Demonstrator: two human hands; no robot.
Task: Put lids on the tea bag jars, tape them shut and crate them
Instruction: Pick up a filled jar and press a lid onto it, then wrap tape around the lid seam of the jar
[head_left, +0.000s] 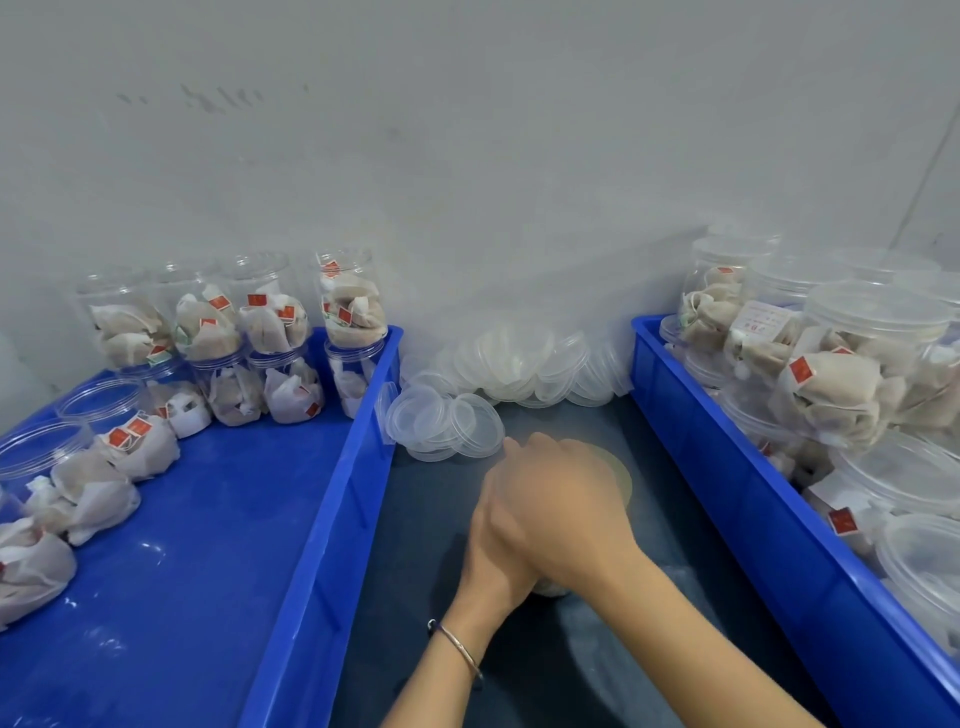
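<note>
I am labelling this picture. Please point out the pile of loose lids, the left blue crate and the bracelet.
pile of loose lids (519, 364), head view, on a middle lid.
left blue crate (332, 519), head view, on its right wall.
bracelet (462, 647), head view, on the band at the wrist.

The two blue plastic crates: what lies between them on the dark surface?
In the head view, a heap of clear plastic lids and both hands lie between the left crate and the right crate.
</note>
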